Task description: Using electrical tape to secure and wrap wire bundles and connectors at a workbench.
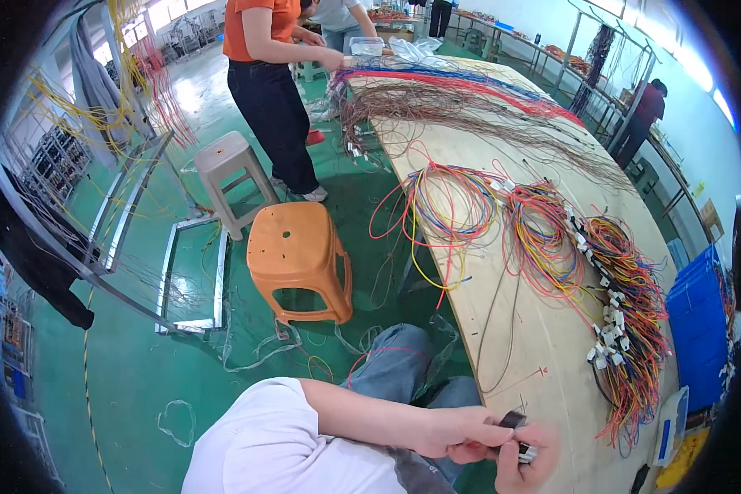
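Observation:
Both my hands meet near the front edge of the wooden table, fingers pinched together. My left hand (469, 435) grips a small black piece (513, 419), its kind not clear. My right hand (537, 461), partly smeared by motion, pinches a small whitish piece (528, 452) that looks like a connector, just below the black one. Fingers hide much of both pieces. Beyond my hands on the table (543, 395) lies a large bundle of coloured wires (634, 329) with white connectors (611, 333) along its side.
Coiled wires (453, 202) overhang the table's left edge. Long brown wires (436, 111) and red wires (469, 86) stretch across the far end, where a person in orange (259, 37) stands. An orange stool (292, 247), a grey stool (222, 160) and metal frames (193, 280) stand left. Blue bins (696, 321) sit right.

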The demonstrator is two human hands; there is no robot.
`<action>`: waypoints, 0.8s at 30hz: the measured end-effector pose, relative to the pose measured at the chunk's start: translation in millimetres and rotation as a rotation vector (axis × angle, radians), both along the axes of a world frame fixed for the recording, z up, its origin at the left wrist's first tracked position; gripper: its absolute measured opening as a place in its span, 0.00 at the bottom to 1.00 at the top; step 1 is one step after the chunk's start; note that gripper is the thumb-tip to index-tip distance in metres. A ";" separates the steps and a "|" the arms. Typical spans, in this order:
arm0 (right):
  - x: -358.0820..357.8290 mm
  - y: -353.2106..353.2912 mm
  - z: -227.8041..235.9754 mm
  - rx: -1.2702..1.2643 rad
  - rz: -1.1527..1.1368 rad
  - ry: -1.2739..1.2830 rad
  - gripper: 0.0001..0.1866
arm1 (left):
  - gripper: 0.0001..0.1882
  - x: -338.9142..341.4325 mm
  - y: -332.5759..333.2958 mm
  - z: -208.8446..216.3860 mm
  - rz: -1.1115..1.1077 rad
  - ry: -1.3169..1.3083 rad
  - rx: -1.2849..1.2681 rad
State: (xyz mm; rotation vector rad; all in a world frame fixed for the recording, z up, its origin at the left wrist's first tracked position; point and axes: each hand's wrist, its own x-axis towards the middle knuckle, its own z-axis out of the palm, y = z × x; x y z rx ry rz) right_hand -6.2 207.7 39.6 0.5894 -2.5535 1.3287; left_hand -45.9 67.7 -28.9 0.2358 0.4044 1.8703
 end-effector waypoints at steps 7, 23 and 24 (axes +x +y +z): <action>5.6 2.2 -15.9 -0.228 -0.260 -0.067 0.03 | 0.27 -6.0 -25.8 25.4 0.658 0.794 -0.171; -2.4 2.5 -25.2 -0.332 -0.242 -0.129 0.04 | 0.26 -7.8 3.6 -1.2 0.695 0.784 -0.432; -1.4 4.1 -27.0 -0.408 -0.234 -0.175 0.04 | 0.26 -11.4 -7.1 13.5 0.346 0.433 -0.319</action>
